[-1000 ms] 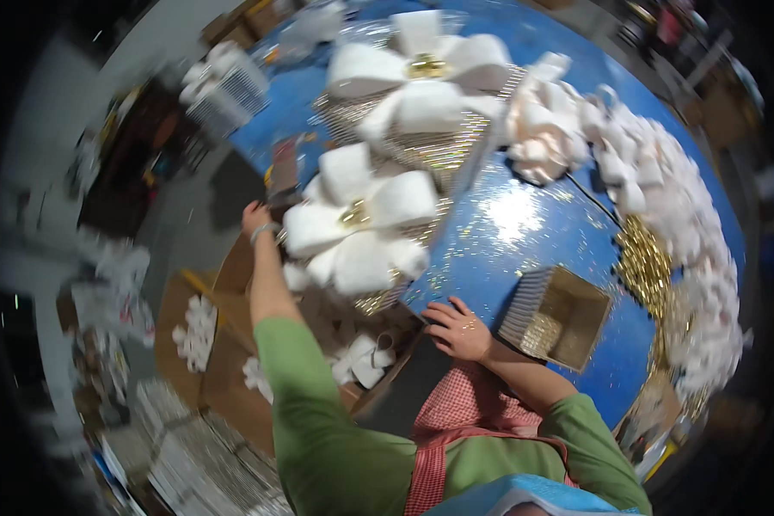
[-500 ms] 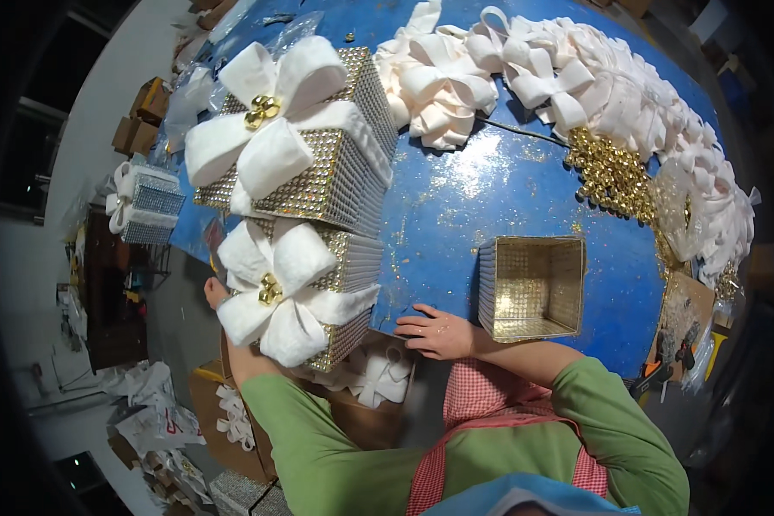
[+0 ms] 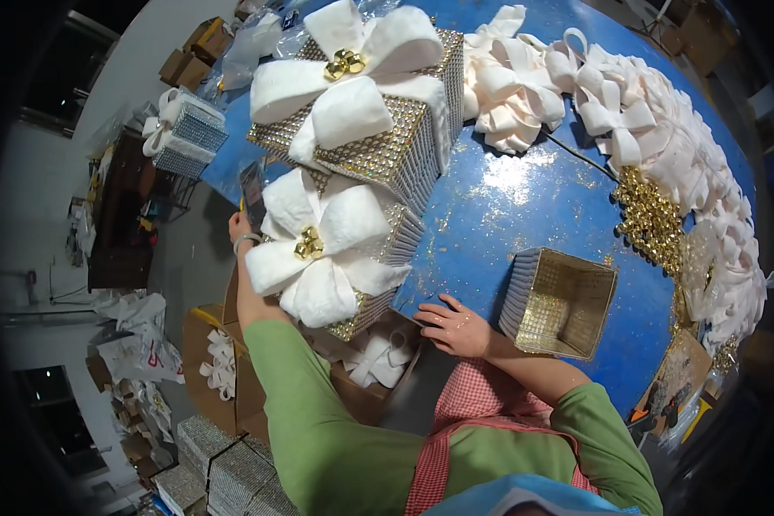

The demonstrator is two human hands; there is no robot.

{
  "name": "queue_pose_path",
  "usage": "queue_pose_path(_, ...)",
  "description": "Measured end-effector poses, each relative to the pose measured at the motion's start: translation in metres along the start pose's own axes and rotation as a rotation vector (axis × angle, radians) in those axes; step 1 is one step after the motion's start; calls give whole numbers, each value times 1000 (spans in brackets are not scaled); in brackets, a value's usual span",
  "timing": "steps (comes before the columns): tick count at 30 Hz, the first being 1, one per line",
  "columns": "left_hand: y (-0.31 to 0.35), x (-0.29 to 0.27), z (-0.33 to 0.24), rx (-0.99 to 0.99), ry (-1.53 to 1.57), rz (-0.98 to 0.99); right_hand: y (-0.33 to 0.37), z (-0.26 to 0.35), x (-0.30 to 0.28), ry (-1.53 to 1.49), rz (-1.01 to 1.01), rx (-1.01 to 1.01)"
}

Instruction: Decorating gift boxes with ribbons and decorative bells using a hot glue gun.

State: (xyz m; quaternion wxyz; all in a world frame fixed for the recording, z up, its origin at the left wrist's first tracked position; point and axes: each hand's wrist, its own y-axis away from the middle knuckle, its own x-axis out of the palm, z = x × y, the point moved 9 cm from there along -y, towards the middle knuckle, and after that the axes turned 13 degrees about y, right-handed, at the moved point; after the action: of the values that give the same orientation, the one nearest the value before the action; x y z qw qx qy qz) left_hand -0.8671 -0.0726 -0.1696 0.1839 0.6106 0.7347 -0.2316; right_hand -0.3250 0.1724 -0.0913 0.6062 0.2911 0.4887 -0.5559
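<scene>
My right hand (image 3: 457, 328) lies palm down with fingers spread at the near edge of the blue table (image 3: 456, 232), close to an open gold-lined box (image 3: 568, 301) with a beaded surface. My left hand (image 3: 240, 227) reaches past the left side of a smaller gift box (image 3: 370, 314) decorated with a white plush bow (image 3: 340, 249) and gold bells (image 3: 308, 243). Its fingers look curled by a thin yellow-and-dark item; what they hold is unclear. Behind the smaller box stands a larger beaded gift box (image 3: 404, 142) with a similar bow (image 3: 353, 112).
White bows (image 3: 654, 112) are heaped along the table's far and right side, next to a pile of gold bells (image 3: 649, 211). A cardboard box (image 3: 378, 400) with white bows stands below the near edge. A silver gift box (image 3: 191, 133) is at left; beaded boxes (image 3: 232, 473) stand lower left.
The view has turned, shifting the table and boxes rightward. My left hand has reached farther forward along the gift boxes. My right hand stays spread at the table edge.
</scene>
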Motion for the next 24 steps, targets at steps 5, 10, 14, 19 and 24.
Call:
queue_pose_path(5, 7, -2, -19, -12, -51, -17, -1, 3, -5, -11, -38, -35)
queue_pose_path(10, 4, 2, -33, 35, -66, -102, -3, -1, 2, 9, 41, 8)
queue_pose_path(14, -4, 13, -33, -24, -123, -42, -4, 2, -2, -7, -7, -33)
queue_pose_path(19, -9, 21, -25, -78, -163, 45, -4, -4, 8, 15, 76, 20)
queue_pose_path(24, -11, 21, -22, -86, -184, 37, -4, -5, 9, 16, 91, 28)
